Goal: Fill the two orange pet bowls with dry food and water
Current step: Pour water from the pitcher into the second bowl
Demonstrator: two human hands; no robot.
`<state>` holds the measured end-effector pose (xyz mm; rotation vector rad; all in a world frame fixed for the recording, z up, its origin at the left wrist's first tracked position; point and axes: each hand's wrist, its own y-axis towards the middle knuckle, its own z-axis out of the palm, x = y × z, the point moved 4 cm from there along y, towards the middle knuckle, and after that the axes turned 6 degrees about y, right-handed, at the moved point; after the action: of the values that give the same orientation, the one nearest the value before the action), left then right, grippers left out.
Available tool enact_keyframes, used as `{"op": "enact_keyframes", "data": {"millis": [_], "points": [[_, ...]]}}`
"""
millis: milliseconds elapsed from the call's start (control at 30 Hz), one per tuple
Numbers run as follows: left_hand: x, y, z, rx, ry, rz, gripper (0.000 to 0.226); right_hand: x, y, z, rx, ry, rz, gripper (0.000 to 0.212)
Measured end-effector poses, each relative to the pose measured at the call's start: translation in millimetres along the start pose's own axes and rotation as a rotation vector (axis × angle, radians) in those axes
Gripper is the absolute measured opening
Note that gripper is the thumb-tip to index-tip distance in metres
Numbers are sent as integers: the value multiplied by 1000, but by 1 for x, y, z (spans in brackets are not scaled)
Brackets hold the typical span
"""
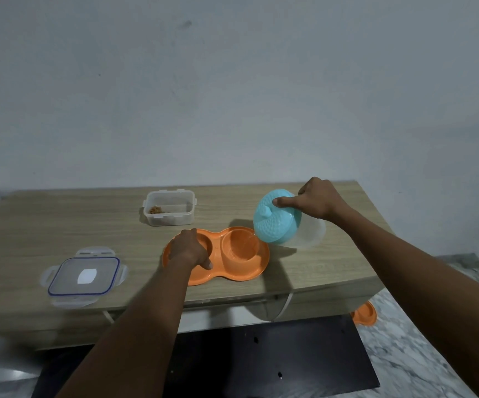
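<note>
Water's going in now: right hand (320, 201) grips the tipped jug (280, 218) over the right bowl (242, 245) at mid-table, left hand (188, 248) lies flat over the left bowl (208, 244), hiding any food, so can't tell if that's done.

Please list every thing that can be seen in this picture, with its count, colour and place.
double pet bowl: one, orange, near front edge of the table, water streaming into its right well
jug: one, clear with turquoise lid, tilted over the right well
food container: one, clear, open, back of the table, a little brown food inside
container lid: one, clear with blue seal, front left of the table
table: one, light wood, against the wall
second orange dish: one, on the floor, right, partly hidden
left hand: one, resting on the bowl's left well
right hand: one, gripping the jug
</note>
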<state>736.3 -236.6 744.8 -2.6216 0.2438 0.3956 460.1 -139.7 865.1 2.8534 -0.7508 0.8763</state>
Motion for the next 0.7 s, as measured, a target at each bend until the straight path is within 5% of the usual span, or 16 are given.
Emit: {"op": "enact_keyframes", "data": {"millis": [700], "points": [[1,5,3,-2,-47,-16,118,-35,19,18,-81,571,123,67]]}}
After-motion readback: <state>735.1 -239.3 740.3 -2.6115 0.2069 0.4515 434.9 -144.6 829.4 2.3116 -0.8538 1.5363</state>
